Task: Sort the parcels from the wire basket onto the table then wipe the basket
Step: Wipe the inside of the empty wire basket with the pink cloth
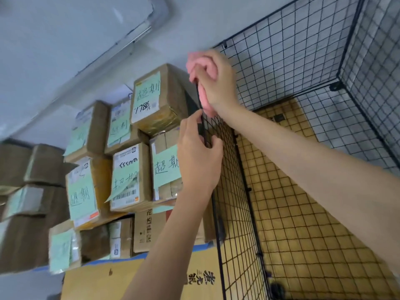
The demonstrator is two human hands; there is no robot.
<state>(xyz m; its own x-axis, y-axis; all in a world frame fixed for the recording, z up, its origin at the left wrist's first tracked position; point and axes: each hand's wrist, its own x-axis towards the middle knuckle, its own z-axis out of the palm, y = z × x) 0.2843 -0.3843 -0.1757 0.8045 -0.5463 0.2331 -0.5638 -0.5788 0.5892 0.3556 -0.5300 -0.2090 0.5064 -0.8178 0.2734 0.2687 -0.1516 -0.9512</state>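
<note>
Where the black wire basket (303, 148) fills the right half of the view, its walls appear as thin-rod grid panels of small square cells, joined at the corners by dark plastic connectors. Its floor is lined with flattened yellow-brown cardboard (303, 213), visible through the mesh and bare of parcels. The right hand (216, 83) is closed around a pink cloth (203, 68), soft and bunched, pressing it against the top edge of the basket's left wall panel; a fold of cloth hangs below the wrist. Just below, the left hand (197, 154) pinches the same vertical edge between thumb and fingers, the two hands close together but not touching. To the left of the basket, the parcels (129, 161) stand stacked in rows on the table (32, 284), of which only a pale strip shows at the near left. They are brown corrugated boxes, rectangular, some wrapped in glossy clear tape, each bearing a pale green paper slip with black handwritten characters and white printed shipping labels with barcodes. A larger flat carton (112, 278) with printed characters lies under the near rows. A grey-white wall (65, 40) rises behind the stack.
</note>
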